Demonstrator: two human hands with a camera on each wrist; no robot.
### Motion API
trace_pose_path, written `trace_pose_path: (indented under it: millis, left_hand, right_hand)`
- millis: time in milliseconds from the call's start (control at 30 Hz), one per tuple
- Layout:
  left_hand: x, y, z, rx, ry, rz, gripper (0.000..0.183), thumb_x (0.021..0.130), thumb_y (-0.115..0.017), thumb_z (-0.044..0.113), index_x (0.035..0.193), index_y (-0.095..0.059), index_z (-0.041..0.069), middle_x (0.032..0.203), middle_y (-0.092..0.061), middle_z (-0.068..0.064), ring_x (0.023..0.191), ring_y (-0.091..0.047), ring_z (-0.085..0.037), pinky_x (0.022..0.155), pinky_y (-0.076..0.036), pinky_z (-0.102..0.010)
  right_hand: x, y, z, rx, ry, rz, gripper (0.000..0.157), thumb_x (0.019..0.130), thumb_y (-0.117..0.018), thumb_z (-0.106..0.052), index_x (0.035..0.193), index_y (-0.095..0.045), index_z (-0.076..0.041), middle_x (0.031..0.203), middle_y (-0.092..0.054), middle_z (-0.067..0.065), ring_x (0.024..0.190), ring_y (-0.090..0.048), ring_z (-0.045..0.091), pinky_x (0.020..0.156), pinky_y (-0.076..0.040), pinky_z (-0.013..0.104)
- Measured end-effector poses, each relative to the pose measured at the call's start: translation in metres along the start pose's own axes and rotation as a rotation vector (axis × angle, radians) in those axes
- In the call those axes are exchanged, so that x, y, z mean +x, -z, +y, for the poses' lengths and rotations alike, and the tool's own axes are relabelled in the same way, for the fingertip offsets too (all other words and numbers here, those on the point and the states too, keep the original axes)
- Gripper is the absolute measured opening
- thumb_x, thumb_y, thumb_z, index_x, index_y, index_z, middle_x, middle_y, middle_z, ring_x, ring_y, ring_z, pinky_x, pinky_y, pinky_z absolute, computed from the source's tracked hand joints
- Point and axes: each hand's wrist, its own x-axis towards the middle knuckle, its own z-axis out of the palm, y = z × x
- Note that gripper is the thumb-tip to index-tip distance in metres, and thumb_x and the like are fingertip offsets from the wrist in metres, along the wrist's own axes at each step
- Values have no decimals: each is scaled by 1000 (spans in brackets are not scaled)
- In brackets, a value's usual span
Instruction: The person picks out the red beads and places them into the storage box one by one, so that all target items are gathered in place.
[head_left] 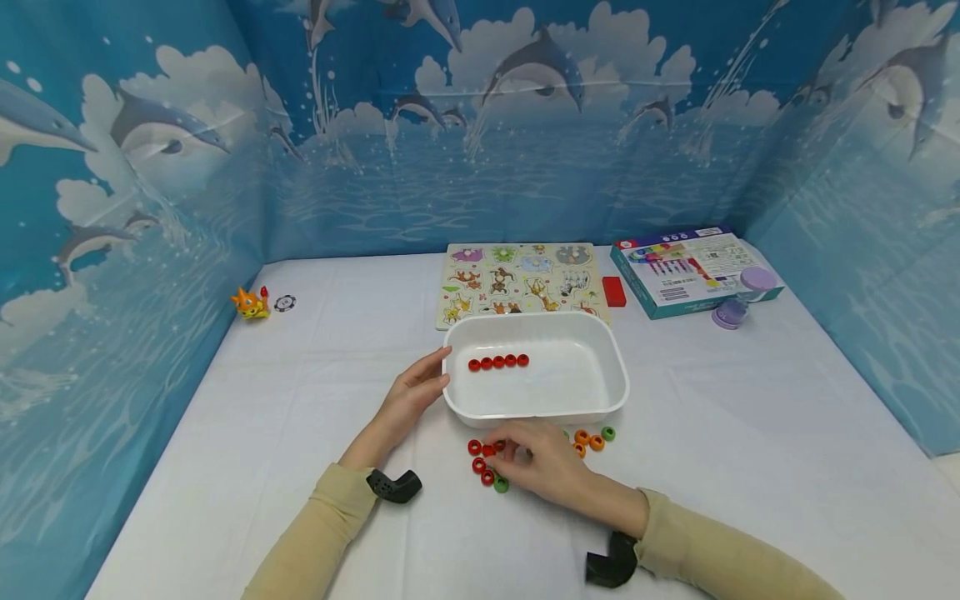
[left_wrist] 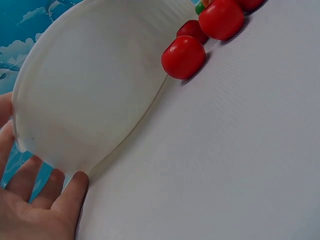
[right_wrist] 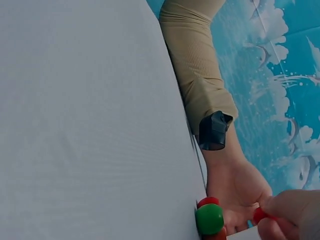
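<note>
My left hand (head_left: 416,387) rests its spread fingers against the outer left end of a white plastic tray (head_left: 577,408). In the left wrist view its fingertips touch the wall and rim of the tray. A row of several red beads (head_left: 498,362) lies inside, toward the back left. My right hand (head_left: 543,462) is in front of the tray, low over loose beads, and pinches a red bead (right_wrist: 259,216) between thumb and finger. Around its fingertips lie several red beads (head_left: 479,466) and a green bead (head_left: 501,484). Orange beads (head_left: 596,442) and another green bead (head_left: 608,433) sit beyond the hand, some partly hidden.
Behind the tray lies an animal puzzle board (head_left: 517,279), with a red block (head_left: 613,292) beside it. A flat box (head_left: 693,271) and a purple-lidded jar (head_left: 731,312) stand at the back right. An orange toy figure (head_left: 251,303) and a small patterned disc (head_left: 285,303) are far left.
</note>
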Motion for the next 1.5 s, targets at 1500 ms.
trace_pose_path:
  millis: [1500]
  left_hand:
    - [1,4,0,-26,14,-25,50,86,-60,21,133,-43,19,142,-27,6,130,-22,-13,100,-33,-32]
  right_hand:
    - [160,27,70,-14,-126,-750,25,72,-74,-12,95,-64,-16,87,-61,-4,72,-53,14,63,-47,26]
